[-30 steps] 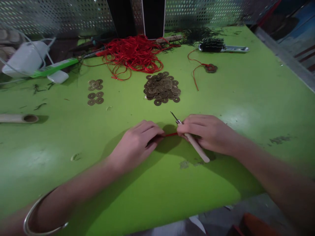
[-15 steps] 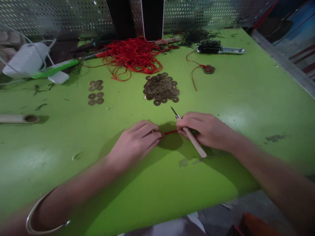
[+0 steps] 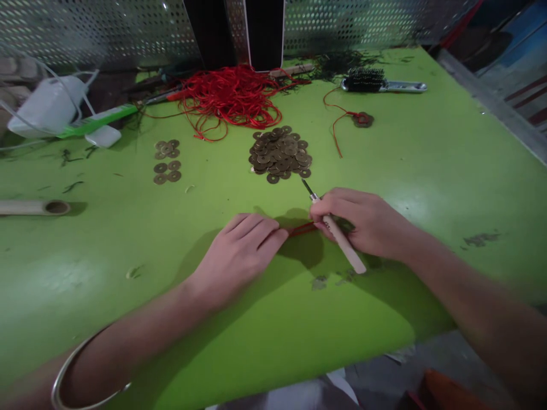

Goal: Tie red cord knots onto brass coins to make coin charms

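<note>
Left hand (image 3: 239,250) and right hand (image 3: 363,222) pinch a short red cord (image 3: 301,229) taut between them, low over the green table (image 3: 427,171). Right hand also grips a wooden-handled awl (image 3: 337,236).

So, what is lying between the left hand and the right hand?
In the head view, a short red cord spans from the left hand to the right hand, above bare green table.

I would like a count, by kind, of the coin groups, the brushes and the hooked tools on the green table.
Coin groups: 3, the big pile, the small set and the ones on a red cord
Hairbrush: 1
Hooked tool, in the right hand: 1
Total: 5
</note>
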Tool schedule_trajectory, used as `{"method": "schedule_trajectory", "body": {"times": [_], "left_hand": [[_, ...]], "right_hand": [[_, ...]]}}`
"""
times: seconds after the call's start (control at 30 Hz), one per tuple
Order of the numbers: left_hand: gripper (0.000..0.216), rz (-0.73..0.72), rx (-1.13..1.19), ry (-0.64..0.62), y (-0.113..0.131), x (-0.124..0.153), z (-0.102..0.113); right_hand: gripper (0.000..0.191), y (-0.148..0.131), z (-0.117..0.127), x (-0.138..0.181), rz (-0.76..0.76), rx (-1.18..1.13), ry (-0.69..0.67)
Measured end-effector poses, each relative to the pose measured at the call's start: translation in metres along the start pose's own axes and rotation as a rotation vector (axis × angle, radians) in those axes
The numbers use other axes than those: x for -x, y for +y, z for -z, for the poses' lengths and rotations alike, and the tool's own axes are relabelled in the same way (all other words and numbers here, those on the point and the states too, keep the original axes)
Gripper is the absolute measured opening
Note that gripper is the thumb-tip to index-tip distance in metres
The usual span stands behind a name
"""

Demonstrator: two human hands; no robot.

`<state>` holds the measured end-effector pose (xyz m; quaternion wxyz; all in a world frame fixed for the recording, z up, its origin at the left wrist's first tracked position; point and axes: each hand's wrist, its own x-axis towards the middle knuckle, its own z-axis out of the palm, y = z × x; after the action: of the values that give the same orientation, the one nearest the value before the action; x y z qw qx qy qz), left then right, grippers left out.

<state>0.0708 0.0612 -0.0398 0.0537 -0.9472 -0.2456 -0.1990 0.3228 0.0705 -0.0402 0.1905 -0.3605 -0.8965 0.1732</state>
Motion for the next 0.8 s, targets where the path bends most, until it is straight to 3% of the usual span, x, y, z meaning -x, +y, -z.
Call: {"method": "schedule_trajectory", "body": {"times": [0.13, 0.33, 0.63, 0.8], "left_hand": [[0.015, -0.001, 0.008, -0.012, 0.000, -0.002, 0.002], [0.015, -0.002, -0.012, -0.014, -0.002, -0.004, 0.004], [0.017, 0.111, 0.286, 0.021, -0.016, 0.002, -0.001], [0.019, 0.179, 0.410, -0.055, -0.030, 0.010, 0.007]], "right_hand": [[0.020, -0.001, -0.001, -0.002, 0.089, -0.020, -0.004], [0.022, -0.001, 0.000, -0.001, 0.079, 0.023, -0.011], [0.021, 0.001, 0.000, 0.000, 0.098, -0.010, -0.022], [0.021, 0.004, 0.000, 0.001, 0.104, -0.024, -0.016]]}}
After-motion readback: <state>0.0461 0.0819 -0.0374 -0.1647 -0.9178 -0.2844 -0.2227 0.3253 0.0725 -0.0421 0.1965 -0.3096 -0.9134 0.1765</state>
